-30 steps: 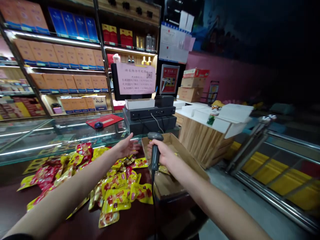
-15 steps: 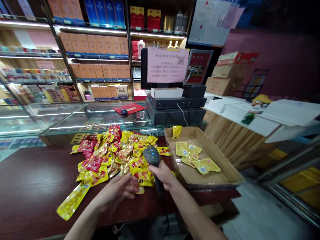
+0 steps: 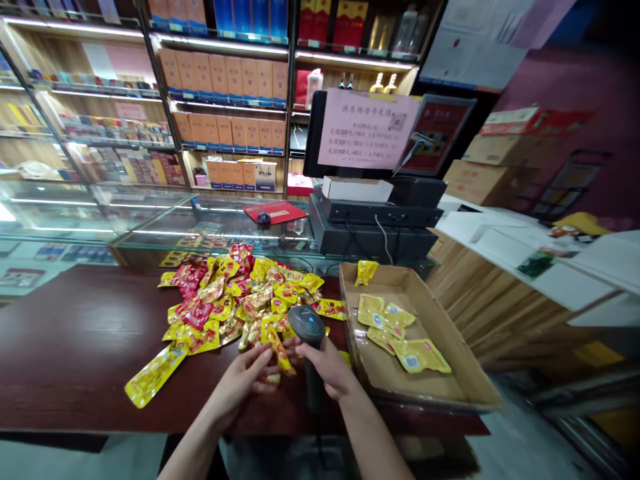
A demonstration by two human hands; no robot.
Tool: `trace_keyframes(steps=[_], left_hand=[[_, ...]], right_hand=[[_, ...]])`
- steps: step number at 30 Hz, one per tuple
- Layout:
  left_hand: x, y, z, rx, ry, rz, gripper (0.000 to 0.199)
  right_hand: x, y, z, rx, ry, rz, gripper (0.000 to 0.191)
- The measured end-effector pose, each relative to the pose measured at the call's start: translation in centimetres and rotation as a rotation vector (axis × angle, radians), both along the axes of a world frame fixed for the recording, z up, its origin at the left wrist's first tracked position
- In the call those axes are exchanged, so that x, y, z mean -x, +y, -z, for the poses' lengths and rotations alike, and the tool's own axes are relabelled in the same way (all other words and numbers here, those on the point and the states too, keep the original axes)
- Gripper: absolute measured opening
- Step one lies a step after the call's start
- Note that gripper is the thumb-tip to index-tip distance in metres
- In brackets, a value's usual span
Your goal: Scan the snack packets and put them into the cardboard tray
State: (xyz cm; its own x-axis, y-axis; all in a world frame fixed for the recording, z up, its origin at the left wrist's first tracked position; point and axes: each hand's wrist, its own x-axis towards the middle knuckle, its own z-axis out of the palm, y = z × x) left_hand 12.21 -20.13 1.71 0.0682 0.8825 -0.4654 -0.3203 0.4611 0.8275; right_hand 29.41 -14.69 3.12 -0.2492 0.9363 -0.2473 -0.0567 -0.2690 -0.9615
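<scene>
A black barcode scanner [image 3: 307, 325], a blue light on its head, is upright in my right hand [image 3: 333, 367], fingers wrapped round its handle. My left hand [image 3: 246, 379] is beside it at the near edge of the pile, thumb and fingers closed at a yellow snack packet [image 3: 281, 353] tilted on edge. My right fingertips come close to the packet's other side; whether they touch it I cannot tell. Behind both hands spreads a heap of yellow, red and gold snack packets [image 3: 255, 300]. One long yellow packet [image 3: 155, 379] lies at the heap's near left.
On the right, a shallow cardboard box [image 3: 473, 357] holds several yellow packets, one leaning at its far left corner. Beyond the dark red table [image 3: 75, 333] is a glass counter with a red mat [image 3: 280, 212], a mouse [image 3: 263, 218] and a monitor [image 3: 313, 133]. Stocked shelves stand behind.
The view has shifted left. My left hand has closed at a yellow packet, which now stands tilted between my hands. My right hand still grips the scanner.
</scene>
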Motion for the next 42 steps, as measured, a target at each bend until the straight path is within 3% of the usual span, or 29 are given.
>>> trace_keyframes(steps=[2, 5, 10, 15, 19, 23, 28, 33, 38, 42], left_hand=[[-0.3, 0.5, 0.0, -0.1, 0.017, 0.018, 0.05], [-0.3, 1.8, 0.3, -0.247, 0.055, 0.057, 0.042], [2.0, 5.7, -0.1, -0.229, 0.01, 0.029, 0.039], [4.2, 12.6, -2.7, -0.23, -0.019, 0.118, 0.028], [5.2, 18.4, -5.2, -0.195, 0.043, 0.085, 0.029], [6.4, 22.0, -7.2, -0.191, 0.081, 0.057, 0.033], [7.4, 22.9, -9.0, -0.227, 0.107, 0.008, 0.034], [7.6, 22.0, -9.4, -0.243, 0.126, 0.007, 0.033], [7.6, 21.9, -9.1, -0.244, 0.15, -0.001, 0.037], [7.6, 22.4, -9.6, -0.269, 0.135, -0.009, 0.038]], right_hand=[[0.4, -0.8, -0.5, 0.083, 0.156, -0.041, 0.018], [1.0, -1.5, -1.2, 0.041, 0.205, -0.031, 0.024], [1.2, -0.3, -2.5, -0.042, 0.156, 0.091, 0.023], [2.6, 2.3, -2.6, -0.013, 0.098, 0.026, 0.018], [5.3, 5.2, -3.4, 0.007, 0.053, -0.008, 0.017], [7.4, 7.5, -4.9, -0.054, -0.048, -0.027, 0.004], [8.9, 8.3, -3.6, -0.216, -0.159, -0.014, 0.011], [9.2, 8.2, -2.0, -0.294, -0.142, 0.059, 0.012], [9.4, 8.6, -2.6, -0.272, -0.137, 0.061, 0.021], [9.3, 9.6, -4.6, -0.241, -0.067, 0.088, 0.02]])
